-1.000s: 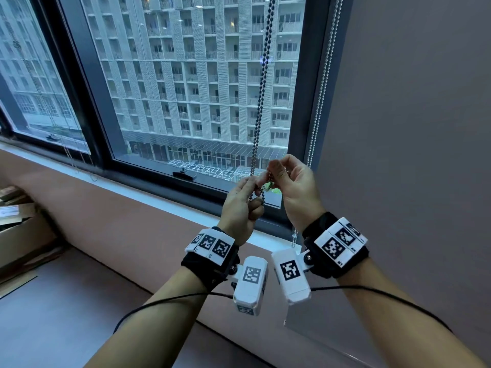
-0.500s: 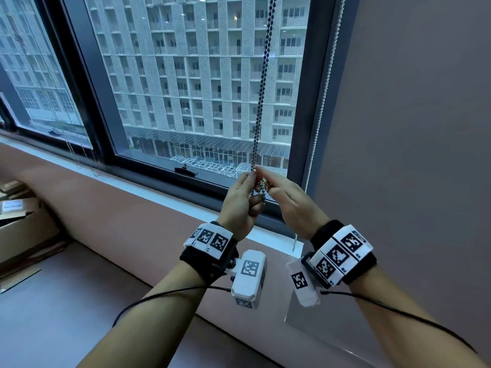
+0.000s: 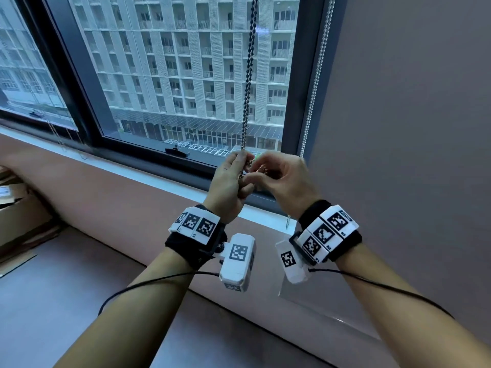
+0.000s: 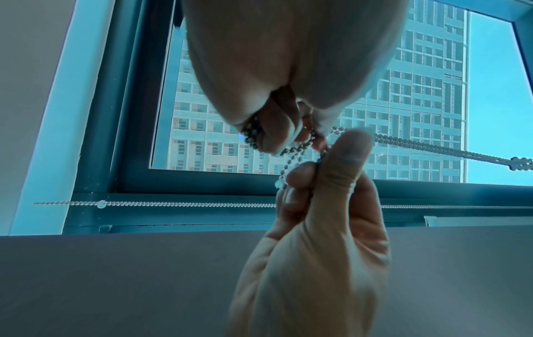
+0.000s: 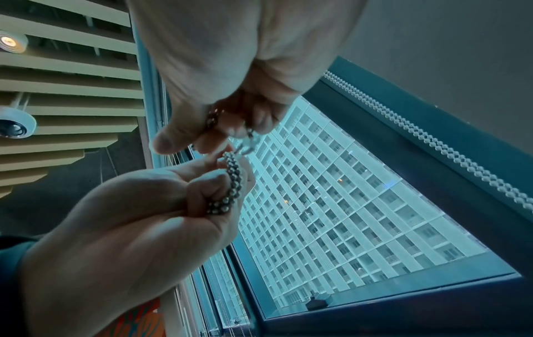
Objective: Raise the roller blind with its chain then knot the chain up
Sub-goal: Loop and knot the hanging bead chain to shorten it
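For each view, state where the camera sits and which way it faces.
Head: looks down and forward at the left hand and right hand pinching the dark beaded metal chain before the window.
Left wrist: looks along the thumb, up at the window.
Right wrist: looks along the palm, up at window and ceiling.
All three share both hands and the chain.

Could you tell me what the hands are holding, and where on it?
Both hands, left and right, pinch the dark bead chain at its gathered lower end.

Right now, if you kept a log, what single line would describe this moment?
stage: knotting | left hand: grips bead chain | right hand: pinches chain's loose end | knot: not visibly finished | second chain: hangs untouched
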`<state>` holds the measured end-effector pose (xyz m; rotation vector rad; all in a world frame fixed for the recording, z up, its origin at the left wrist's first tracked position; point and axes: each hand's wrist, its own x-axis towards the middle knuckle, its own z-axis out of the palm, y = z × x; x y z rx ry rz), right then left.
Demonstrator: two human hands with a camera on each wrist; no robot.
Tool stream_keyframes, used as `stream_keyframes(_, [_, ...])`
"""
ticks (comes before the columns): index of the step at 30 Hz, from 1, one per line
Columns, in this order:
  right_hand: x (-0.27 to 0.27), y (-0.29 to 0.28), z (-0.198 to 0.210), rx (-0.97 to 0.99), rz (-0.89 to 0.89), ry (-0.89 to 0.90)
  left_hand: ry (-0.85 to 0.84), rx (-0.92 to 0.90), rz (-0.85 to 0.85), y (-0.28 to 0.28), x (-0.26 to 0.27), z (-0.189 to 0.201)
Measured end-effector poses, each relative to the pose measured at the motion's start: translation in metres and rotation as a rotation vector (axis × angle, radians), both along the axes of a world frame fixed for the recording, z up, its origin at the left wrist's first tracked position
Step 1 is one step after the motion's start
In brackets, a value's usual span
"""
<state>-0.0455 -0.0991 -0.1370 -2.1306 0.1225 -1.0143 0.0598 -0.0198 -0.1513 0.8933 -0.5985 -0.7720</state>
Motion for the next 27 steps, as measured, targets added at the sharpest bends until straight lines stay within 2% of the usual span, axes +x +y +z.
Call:
stream_keyframes(4, [-0.001,0.000,-0.001,-0.053,0.020,0.027,-0.002,-0.004,-0.004,0.000,-0.004,0.000])
stream_keyframes(7, [-0.004,0.001,-0.003,-0.018,0.117,0.109,0.041,-0.002,0.017,-0.001,-0.001,0.002])
stream_keyframes(11, [-0.003,0.002,-0.003,-0.193,0.099,0.220,0.057,0.012,0.036,0.000,0.005,0.004])
stream_keyframes(14, [-0.004,0.000,-0.001,-0.228,0.106,0.195,0.027,0.006,0.014,0.002,0.007,0.004])
stream_keyframes(19, [-0.002,-0.005,0.004,-0.017,0.013,0.094,-0.023,-0.004,-0.019,0.004,0.006,0.002])
stream_keyframes(23, [0.000,-0.008,0.004,-0.029,-0.030,0.074,-0.047,-0.004,-0.036,0.005,0.005,0.000])
stream_keyframes(27, [0.006,-0.007,0.005,0.051,-0.033,0.010,-0.020,-0.018,-0.039,0.004,0.005,0.001])
